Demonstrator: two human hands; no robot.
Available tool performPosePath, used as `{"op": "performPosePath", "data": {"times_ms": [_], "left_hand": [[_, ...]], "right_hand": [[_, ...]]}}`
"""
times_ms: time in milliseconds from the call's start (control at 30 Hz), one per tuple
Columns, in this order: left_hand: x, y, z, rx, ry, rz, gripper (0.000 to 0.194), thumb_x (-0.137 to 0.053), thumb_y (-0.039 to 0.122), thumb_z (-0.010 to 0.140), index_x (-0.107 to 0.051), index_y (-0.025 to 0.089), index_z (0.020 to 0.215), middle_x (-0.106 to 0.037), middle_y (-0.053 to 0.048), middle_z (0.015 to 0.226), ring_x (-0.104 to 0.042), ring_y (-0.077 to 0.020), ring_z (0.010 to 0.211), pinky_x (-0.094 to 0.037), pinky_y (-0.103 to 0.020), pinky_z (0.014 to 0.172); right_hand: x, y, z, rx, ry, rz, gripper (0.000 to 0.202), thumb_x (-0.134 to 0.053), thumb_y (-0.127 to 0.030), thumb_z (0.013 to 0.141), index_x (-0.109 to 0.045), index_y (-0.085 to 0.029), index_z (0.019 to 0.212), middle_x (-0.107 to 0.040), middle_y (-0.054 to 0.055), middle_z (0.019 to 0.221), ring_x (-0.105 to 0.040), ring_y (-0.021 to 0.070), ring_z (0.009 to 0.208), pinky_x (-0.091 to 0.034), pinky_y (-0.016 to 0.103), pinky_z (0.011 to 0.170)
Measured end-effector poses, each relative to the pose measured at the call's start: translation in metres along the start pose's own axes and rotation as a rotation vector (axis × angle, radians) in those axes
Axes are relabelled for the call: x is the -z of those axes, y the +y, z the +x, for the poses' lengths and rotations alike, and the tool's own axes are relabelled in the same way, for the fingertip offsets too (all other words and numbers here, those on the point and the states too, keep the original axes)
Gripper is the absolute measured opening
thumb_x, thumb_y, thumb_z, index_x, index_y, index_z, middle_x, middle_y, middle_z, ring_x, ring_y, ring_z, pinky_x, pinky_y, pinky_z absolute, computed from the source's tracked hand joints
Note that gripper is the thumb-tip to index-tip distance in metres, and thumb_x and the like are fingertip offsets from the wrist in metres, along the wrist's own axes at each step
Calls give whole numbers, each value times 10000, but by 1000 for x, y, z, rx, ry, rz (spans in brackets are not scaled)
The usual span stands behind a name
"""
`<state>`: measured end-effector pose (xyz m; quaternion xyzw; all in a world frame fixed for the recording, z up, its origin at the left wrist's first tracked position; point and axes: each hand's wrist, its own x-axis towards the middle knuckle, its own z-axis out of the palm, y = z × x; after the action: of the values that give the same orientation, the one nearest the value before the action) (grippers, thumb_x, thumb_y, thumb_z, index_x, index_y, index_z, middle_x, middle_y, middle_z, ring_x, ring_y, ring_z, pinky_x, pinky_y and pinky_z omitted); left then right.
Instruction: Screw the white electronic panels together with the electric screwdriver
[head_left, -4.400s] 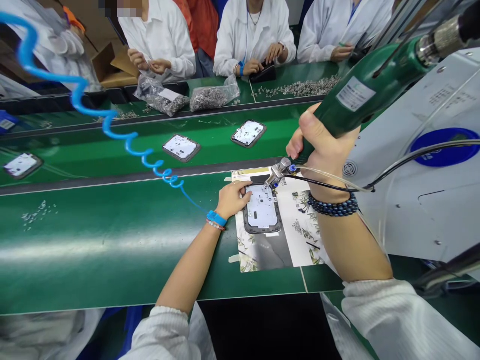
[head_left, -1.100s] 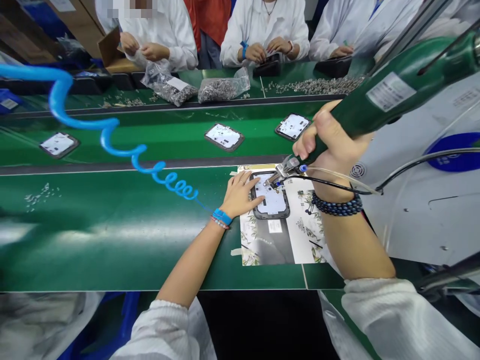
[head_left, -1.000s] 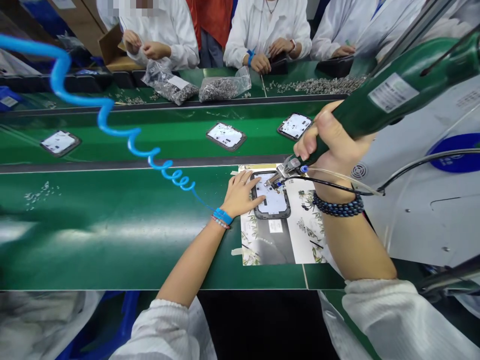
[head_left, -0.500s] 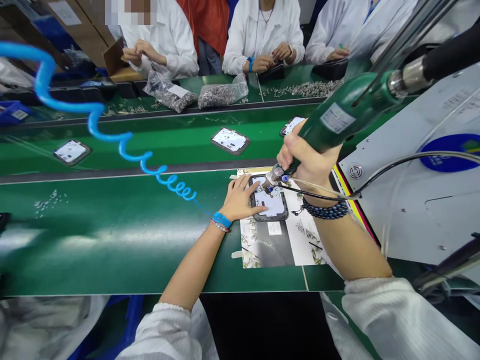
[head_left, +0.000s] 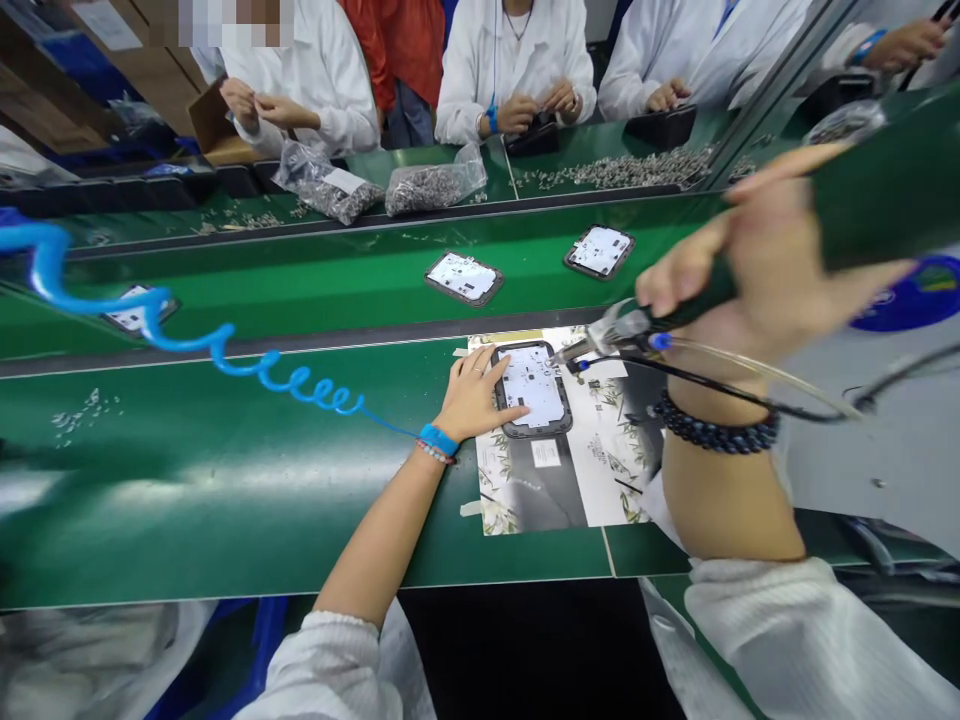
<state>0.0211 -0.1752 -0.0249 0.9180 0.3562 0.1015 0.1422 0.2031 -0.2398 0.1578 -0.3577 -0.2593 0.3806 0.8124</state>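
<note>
My left hand [head_left: 480,396] lies with fingers spread over the left edge of a white circuit board in a dark frame [head_left: 541,390]. Thumb and fingertips rest on the board, while the frame lies flat on a printed paper sheet [head_left: 615,450]. My right hand [head_left: 765,270], blurred by motion, is wrapped round a green power screwdriver [head_left: 885,190] with thin hoses attached. The metal tip of the screwdriver points left and down, by the board's upper right edge in this view; I cannot tell whether it touches. A coiled blue cord [head_left: 255,372] runs to the wristband on my left wrist.
Two more framed boards [head_left: 465,277] [head_left: 600,250] lie on the green belt [head_left: 337,285], and another sits behind the cord. Small white parts [head_left: 86,415] are scattered at left. Co-workers sit opposite, near bags of metal parts [head_left: 435,185]. A grey machine [head_left: 840,460] stands at right.
My right hand has moved the screwdriver up and to the right, off the middle of the board. My left hand stays in place on the board. The blue cord has shifted downward.
</note>
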Motion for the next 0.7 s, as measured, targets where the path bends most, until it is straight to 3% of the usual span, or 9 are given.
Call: {"op": "performPosePath", "data": {"times_ms": [67,133,267,533,700], "left_hand": [[-1,-1,0,-6,7,2,925,-669,728,779,-463,179,1495,-343,-185,1600,-303,-369,1477,-237,-530,1198],[-1,-1,0,-8,7,3,919,-665,725,785,-463,180,1496,-342,-183,1600,-302,-369,1477,-240,-532,1197],[-2,0,0,-7,1,3,920,-654,726,793,-451,181,1506,-325,-181,1610,-291,-368,1482,-241,-539,1195],[1,2,0,1,-6,-1,920,-653,726,791,-450,186,1507,-335,-182,1603,-295,-365,1480,-246,-532,1194],[0,2,1,8,-3,0,923,-665,727,780,-460,184,1497,-343,-183,1600,-299,-371,1478,-251,-539,1190]], "right_hand": [[-4,12,2,260,-54,-103,233,-837,-308,701,-612,-254,719,-391,-56,503,-396,105,426,-325,279,417],[-4,24,5,406,-117,-231,291,-842,-349,704,-572,-242,684,-374,-48,479,-356,109,407,-305,312,421],[2,40,14,400,-146,-303,363,-823,-468,733,-535,-248,744,-354,-48,506,-332,106,419,-340,340,474],[6,48,17,410,-185,-256,342,-824,-412,742,-534,-238,691,-366,-44,489,-325,95,392,-251,307,398],[2,58,16,361,-224,-244,359,-804,-444,752,-539,-216,672,-389,-52,499,-354,86,383,-286,278,382]]}}
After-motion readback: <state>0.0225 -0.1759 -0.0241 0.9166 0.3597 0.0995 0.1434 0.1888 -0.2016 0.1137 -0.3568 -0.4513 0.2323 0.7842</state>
